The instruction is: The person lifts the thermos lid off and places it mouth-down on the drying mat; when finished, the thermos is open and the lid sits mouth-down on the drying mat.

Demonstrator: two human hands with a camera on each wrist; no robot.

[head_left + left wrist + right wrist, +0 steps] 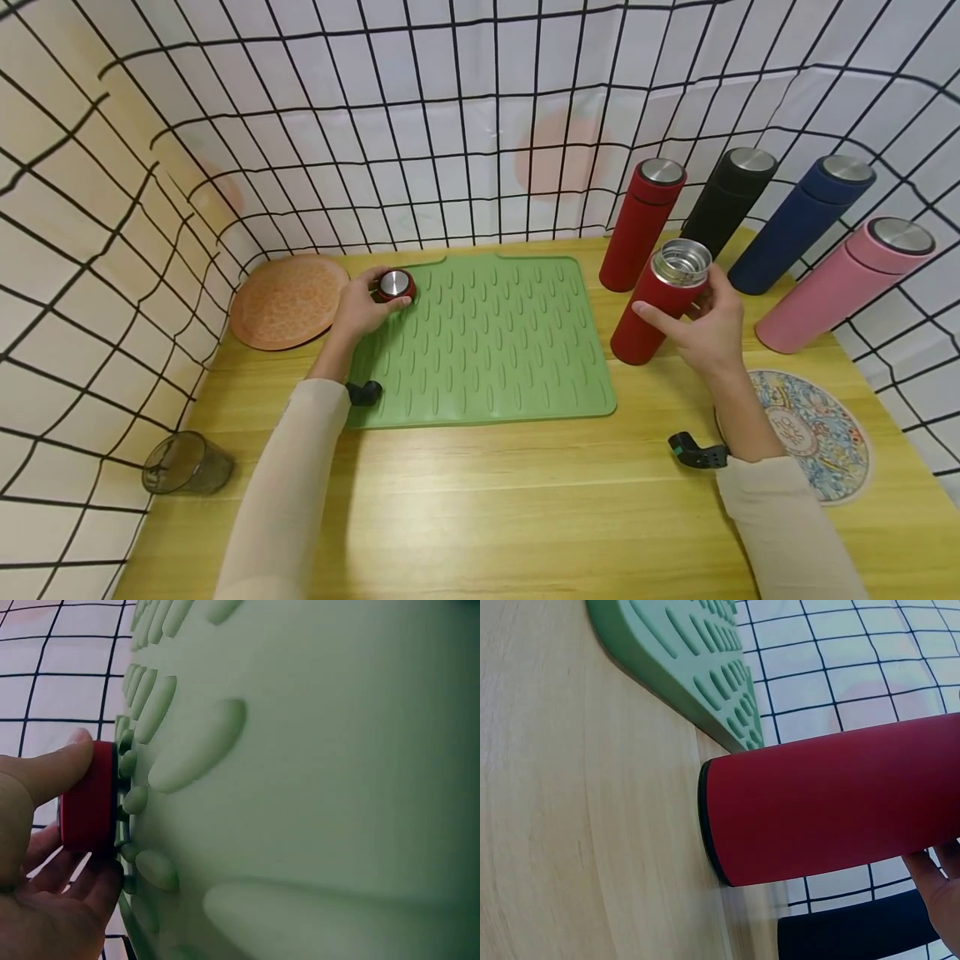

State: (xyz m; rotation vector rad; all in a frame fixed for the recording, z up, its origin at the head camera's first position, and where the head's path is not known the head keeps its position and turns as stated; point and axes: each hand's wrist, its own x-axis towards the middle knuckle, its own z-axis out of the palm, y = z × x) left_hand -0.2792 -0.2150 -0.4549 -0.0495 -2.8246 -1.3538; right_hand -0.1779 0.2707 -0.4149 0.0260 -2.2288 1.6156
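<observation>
On the far left corner of the green ridged mat (pixel 495 358) sits a red bottle lid (pixel 395 285) with a steel top. My left hand (pixel 361 310) pinches this lid between thumb and fingers; the left wrist view shows the lid (pixel 88 799) against the mat's surface. Right of the mat, a red thermos bottle (pixel 647 321) stands without a lid, its steel mouth uncovered. Around its upper body my right hand (pixel 710 333) curls from the right side. In the right wrist view the bottle's black-edged base (pixel 714 825) is at the tabletop, and part of the hand is out of frame.
Behind the lidless bottle stand lidded bottles: red (pixel 641 225), black (pixel 726 200), blue (pixel 798 225) and pink (pixel 840 287). A patterned round mat (pixel 832 450) lies under the right forearm. An orange-brown round mat (pixel 285 300) and a dark glass (pixel 187 464) are at left. Black wire grid (pixel 465 125) encloses the table.
</observation>
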